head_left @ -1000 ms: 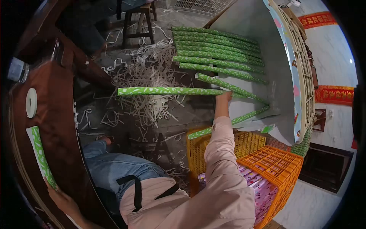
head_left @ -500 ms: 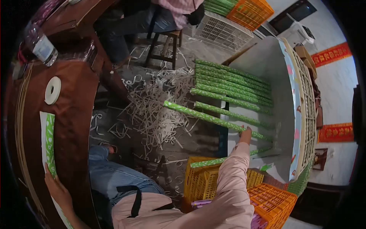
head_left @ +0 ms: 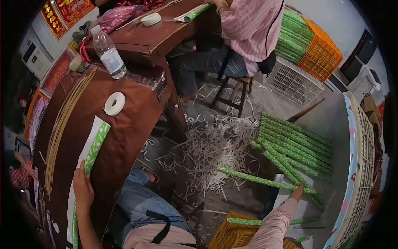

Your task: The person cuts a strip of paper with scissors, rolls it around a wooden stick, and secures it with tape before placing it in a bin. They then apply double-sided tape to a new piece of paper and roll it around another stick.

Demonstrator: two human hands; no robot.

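Note:
On the brown table, my left hand lies flat, fingers stretched out, on a long strip of green paper with a white pattern and a white border. Out to the right, my right hand is closed around a green patterned paper tube. The tube's near end points left over the floor. Beyond this hand, several similar green tubes lie side by side in a grey-lined bin. Another green tube passes behind my right forearm, above a yellow crate.
A white tape roll, thin sticks and a water bottle are on the brown table. White paper strips litter the floor. A yellow crate stands low down. Another person sits on a stool.
My view has swung left, bringing more of the table and the other person into sight. My right hand has let go of one tube onto the others and now holds a different one.

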